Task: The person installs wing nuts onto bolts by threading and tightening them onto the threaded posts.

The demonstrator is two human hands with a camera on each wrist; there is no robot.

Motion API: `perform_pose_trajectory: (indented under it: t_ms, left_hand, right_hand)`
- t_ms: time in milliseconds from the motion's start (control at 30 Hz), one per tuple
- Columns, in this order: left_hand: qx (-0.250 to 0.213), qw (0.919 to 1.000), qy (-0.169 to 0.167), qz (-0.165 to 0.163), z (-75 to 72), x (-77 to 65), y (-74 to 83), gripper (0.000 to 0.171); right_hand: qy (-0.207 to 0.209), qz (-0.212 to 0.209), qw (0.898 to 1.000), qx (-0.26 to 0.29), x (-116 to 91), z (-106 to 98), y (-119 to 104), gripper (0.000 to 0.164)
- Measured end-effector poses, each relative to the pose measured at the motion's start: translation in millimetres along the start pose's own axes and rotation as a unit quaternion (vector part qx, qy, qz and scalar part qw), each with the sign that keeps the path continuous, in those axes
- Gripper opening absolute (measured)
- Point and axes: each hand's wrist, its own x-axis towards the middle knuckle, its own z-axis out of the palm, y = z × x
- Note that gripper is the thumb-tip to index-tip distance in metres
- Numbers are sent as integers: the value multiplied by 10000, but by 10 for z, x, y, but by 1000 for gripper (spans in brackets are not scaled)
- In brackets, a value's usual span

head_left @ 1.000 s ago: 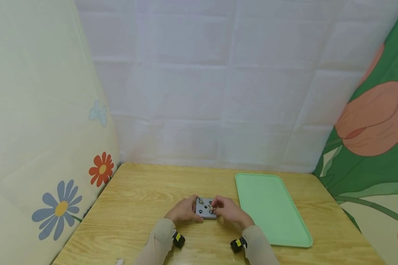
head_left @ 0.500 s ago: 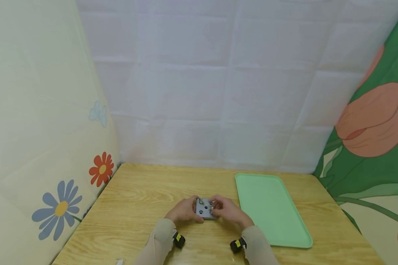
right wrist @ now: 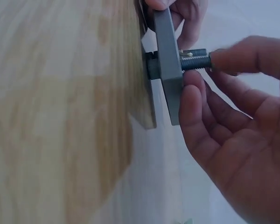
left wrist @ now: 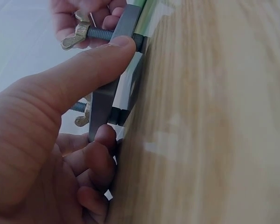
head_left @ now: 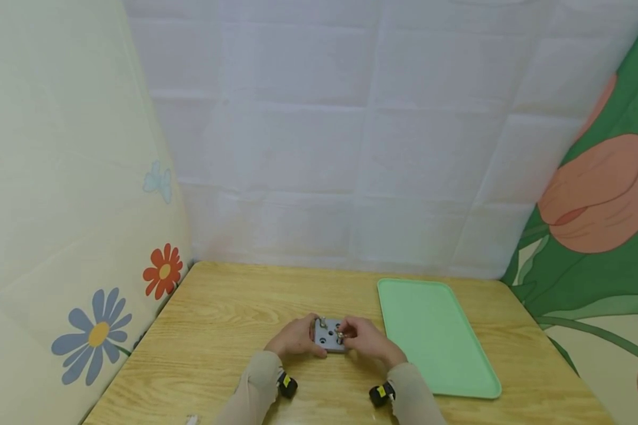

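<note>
A grey plate with several holes is held in front of me, bolts poking up through it. My left hand grips its left edge, thumb on the near side and fingers on the far side. At the near right corner my right hand pinches a brass wing nut near the free end of a threaded bolt. A second wing nut sits on the far left bolt, close to the plate's face. Dark bolt heads stick out below the plate, just over the table.
A light green tray lies to the right of the hands on the wooden table. A small white piece shows at the front edge, left of centre. Cloth hangs behind and along both sides.
My right fingers have shifted around the wing nut, covering it half a second ago and showing it again now. The left hand and the plate stay nearly in place.
</note>
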Motion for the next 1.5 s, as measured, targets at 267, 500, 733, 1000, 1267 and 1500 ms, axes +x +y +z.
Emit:
perform_pose_trajectory:
  t_ms: [267,500,733,1000,1267,1500]
  left_hand:
    - [24,10000,54,32,-1,-16,-3,83]
    - [239,9996,67,134,-2,-43,36,93]
    - [122,9999,16,69,-22,-71,65,90]
    - [113,9999,26,122,-21,-63,54,83]
    - [155,9998,33,117,-20,-38,36,81]
    - [60,9998,47,162,-20,-46,31,79]
  right_hand:
    - [-58,60,9989,465,-35,-27,-41,13]
    - [-55,-8,9994,348,-31,-13,-46,24]
    - [-136,-77,9997,178,-13,-11,-3,27]
    - [-228,-167,9996,98,-3,-3,8,8]
    - [55,-106,9999,-112,-5,24,-27,9]
    - [-15,-106,9999,79,-11,13,0,10]
